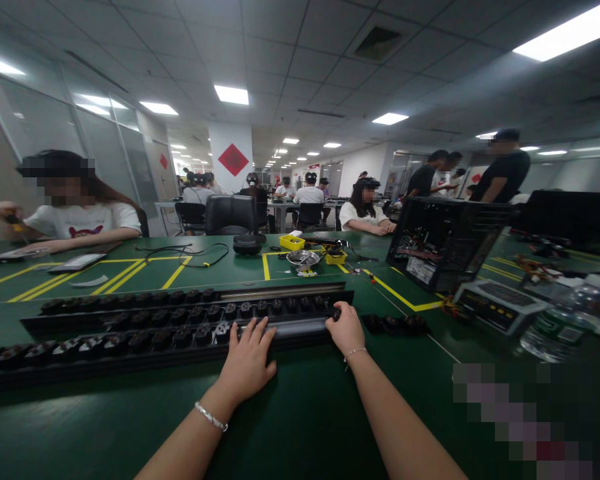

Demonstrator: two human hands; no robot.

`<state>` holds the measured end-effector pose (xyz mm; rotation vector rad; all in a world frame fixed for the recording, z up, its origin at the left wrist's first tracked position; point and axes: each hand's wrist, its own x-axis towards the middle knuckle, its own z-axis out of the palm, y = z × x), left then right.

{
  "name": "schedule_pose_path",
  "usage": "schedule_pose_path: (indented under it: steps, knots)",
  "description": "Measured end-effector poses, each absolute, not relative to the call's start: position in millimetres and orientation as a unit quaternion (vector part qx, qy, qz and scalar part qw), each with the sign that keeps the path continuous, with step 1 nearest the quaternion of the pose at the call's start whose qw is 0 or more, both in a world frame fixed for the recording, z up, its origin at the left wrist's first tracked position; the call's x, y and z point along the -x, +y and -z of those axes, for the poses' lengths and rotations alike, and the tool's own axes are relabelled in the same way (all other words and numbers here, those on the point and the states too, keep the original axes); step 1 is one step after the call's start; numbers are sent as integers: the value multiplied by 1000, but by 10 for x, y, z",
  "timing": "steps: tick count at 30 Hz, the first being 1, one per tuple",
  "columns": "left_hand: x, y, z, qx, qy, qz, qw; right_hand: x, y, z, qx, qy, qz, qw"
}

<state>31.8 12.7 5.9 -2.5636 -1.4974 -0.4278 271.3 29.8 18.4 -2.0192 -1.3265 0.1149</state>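
Note:
Long black trays (300,331) lie across the green table, carrying rows of small black round parts (161,339). My left hand (249,357) is spread, its fingertips resting on the nearest tray beside the last parts in its row. At the right end of the trays, my right hand (347,328) has its thumb and fingers closed on a black round part (336,315). Most of that part is hidden by the fingers. Just right of this hand, a short group of black parts (395,324) lies on the table.
An open computer case (443,237), a power supply unit (500,305) and a plastic bottle (555,323) stand at right. Farther back are a metal bowl (303,259), a yellow bin (291,242) and a black cable (205,257). A person (80,213) works at the left.

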Motion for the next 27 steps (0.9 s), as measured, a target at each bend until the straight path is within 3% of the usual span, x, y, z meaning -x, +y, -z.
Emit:
schedule_pose_path:
  steps: [27]
  knots:
    - [-320, 125, -53, 851, -499, 148, 76, -2835, 322, -154, 786, -496, -54, 366]
